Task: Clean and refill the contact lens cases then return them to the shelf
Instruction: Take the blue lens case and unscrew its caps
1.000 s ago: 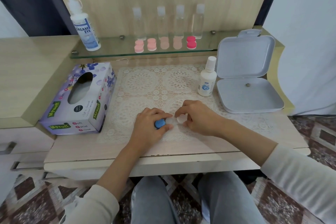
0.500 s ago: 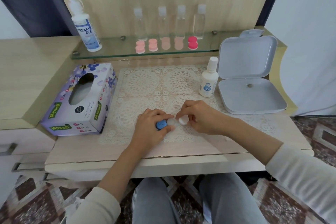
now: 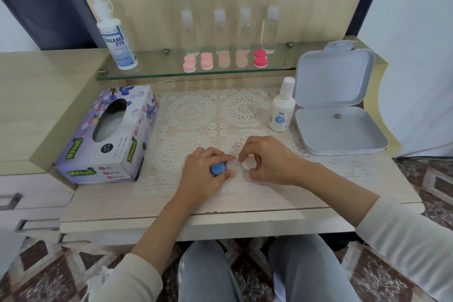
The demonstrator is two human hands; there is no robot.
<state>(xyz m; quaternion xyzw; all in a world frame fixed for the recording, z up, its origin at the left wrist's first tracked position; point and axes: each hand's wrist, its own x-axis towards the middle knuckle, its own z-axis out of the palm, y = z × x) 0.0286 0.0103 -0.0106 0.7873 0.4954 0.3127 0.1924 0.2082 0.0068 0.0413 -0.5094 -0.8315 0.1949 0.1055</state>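
Near the tabletop's (image 3: 122, 203) front edge, on the lace mat (image 3: 196, 115), the contact lens case (image 3: 231, 165) lies crosswise between both hands. The left hand (image 3: 203, 174) holds its blue cap (image 3: 218, 168) in a clasping grip, and the right hand (image 3: 272, 162) pinches the white cap (image 3: 247, 163). Beyond, pink cases (image 3: 207, 61) stand on the glass shelf (image 3: 159, 73).

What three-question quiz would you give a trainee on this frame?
1. True or false: the grey box beside the small white bottle is closed.
2. The left hand grips a cap of which colour? A red, B blue, C green.
3. How many lens cases stand on the glass shelf?
Key: 1 false, its lid stands open. 2 B, the blue cap; the right hand pinches the white cap. 3 five.
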